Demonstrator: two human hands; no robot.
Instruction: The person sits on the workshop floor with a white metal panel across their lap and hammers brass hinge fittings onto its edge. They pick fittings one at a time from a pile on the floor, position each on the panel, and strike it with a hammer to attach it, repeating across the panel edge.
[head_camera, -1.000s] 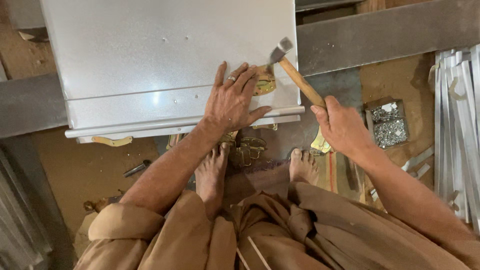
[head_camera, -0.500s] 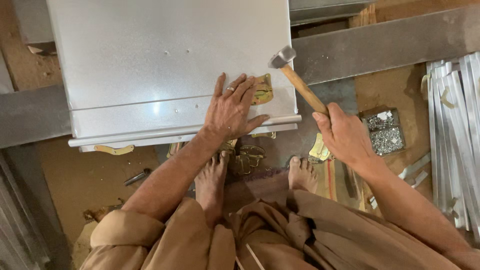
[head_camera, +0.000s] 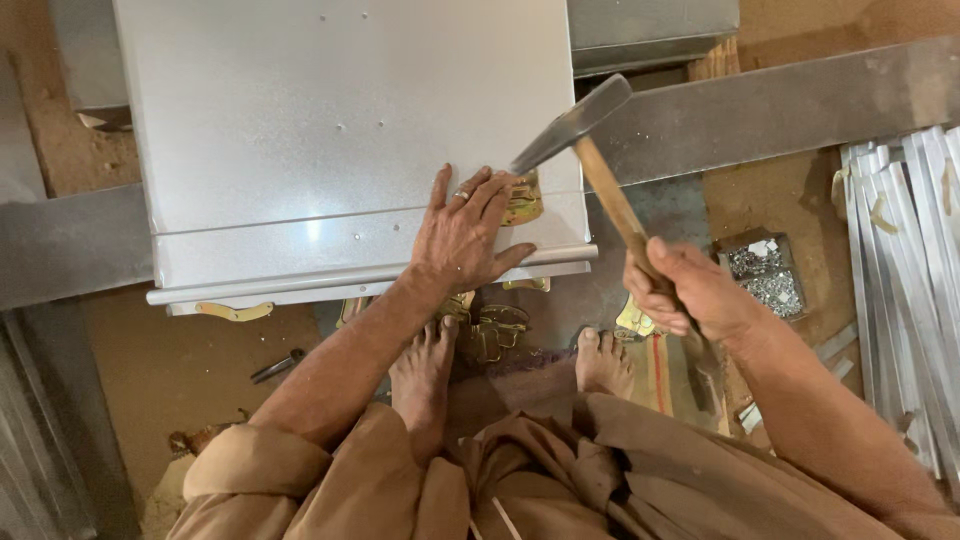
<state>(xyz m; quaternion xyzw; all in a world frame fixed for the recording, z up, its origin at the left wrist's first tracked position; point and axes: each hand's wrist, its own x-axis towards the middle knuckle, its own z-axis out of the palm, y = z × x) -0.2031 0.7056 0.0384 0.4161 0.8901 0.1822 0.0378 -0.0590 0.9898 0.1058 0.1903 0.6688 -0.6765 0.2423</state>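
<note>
My left hand (head_camera: 463, 236) lies flat on the near right part of a large grey sheet-metal panel (head_camera: 330, 130), fingers spread, a ring on one finger. Its fingertips touch a brass-coloured hinge (head_camera: 523, 199) at the panel's right edge. My right hand (head_camera: 690, 288) grips the wooden handle of a hammer (head_camera: 585, 140), whose steel head is raised above the hinge. The panel rests on a long grey steel beam (head_camera: 800, 100). My bare feet (head_camera: 600, 362) stand just below the panel's folded front edge.
Loose brass hinges (head_camera: 490, 330) lie by my feet and one more (head_camera: 233, 311) under the panel's left end. A small open box of screws (head_camera: 766, 275) sits at right. Metal strips (head_camera: 910, 250) are stacked at far right. A small tool (head_camera: 278, 366) lies on the brown floor.
The hammer has swung up and away from the hinge, its head now higher. My left hand stays pressed on the panel beside the hinge.
</note>
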